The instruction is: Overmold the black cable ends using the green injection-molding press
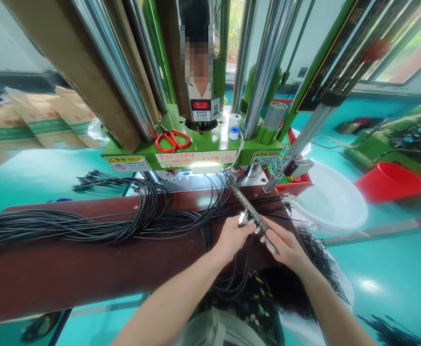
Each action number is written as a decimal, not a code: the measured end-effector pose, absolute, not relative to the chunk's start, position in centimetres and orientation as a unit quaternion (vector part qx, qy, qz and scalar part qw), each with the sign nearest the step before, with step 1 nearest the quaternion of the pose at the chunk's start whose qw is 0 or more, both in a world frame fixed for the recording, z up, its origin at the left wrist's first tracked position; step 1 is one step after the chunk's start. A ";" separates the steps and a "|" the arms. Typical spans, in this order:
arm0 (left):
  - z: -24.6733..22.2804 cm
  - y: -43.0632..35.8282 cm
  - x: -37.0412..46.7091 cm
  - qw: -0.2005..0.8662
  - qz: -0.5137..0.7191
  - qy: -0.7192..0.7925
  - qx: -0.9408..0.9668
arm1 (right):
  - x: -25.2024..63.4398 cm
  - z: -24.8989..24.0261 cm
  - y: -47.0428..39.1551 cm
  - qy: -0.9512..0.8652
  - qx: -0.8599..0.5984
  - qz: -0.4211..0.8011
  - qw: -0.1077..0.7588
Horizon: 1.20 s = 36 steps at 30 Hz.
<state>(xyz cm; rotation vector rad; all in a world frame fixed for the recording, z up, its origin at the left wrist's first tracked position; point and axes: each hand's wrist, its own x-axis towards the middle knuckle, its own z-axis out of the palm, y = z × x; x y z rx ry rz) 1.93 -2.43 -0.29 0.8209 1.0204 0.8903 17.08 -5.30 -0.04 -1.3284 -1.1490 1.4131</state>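
A narrow metal bar with small connectors along it slants over the right part of the brown table. My right hand is closed round its near end. My left hand pinches a small silvery connector at the bar's left side. Black cables lie in loops on the table to the left, and some run under the bar and hang over the near edge by my lap.
Behind the table stands a green press with red-handled scissors and a blue-and-white spool on it. To the right are a white tub, a red bucket and a bundle of black parts.
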 end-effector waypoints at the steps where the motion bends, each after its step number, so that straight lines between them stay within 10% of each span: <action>1: -0.4 -2.5 1.9 0.695 0.407 0.458 0.375 | 17.0 0.0 -5.3 -0.462 -0.535 0.565 0.426; 36: 0.2 -2.2 0.6 0.728 0.471 0.420 0.268 | 17.2 1.2 -5.7 -0.430 -0.530 0.622 0.384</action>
